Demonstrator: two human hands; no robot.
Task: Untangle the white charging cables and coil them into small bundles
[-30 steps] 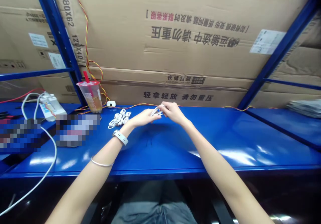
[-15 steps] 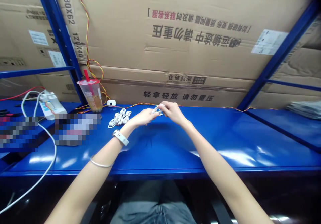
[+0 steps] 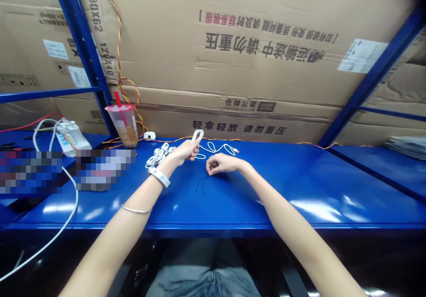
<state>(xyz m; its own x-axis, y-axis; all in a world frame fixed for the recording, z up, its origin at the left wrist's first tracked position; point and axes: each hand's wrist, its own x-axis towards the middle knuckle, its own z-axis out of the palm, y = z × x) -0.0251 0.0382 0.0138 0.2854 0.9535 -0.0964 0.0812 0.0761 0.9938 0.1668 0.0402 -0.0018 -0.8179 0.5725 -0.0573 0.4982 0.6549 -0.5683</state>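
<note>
"One white charging cable (image 3: pixel 218 148) out on its own here, yes?"

"Yes, and a loop of it stands up out of the left hand (image 3: pixel 186 152). The fingers (image 3: pixel 191 147) are closed around the cable, gripping it just below that loop. The rest trails right across the blue steel shelf (image 3: pixel 293 186) and ends in a small connector (image 3: pixel 237 152)."

"And the right hand (image 3: pixel 223 164)?"

"Low over the shelf, just below the cable. Its fingers (image 3: pixel 211 166) are curled in loosely, with nothing showing between them. A thin dark cord (image 3: pixel 201 184) lies near them."

"What's closest on the left?"

"A bundle of coiled white cables (image 3: pixel 159 156), just beside the left wrist. That wrist wears a white watch (image 3: pixel 159 177), with a thin silver bangle (image 3: pixel 136 208) further down the forearm."

"Further out?"

"A plastic cup (image 3: pixel 122 126) with a red straw, a white power strip (image 3: pixel 71 138), a white cord (image 3: pixel 76 203) curving over the shelf edge, and pixelated patches (image 3: pixel 104 169) too blurred to read. Behind stand cardboard cartons (image 3: pixel 233 88) printed in Chinese, with a red-and-yellow twisted wire (image 3: pixel 119 44) running down them."
</note>
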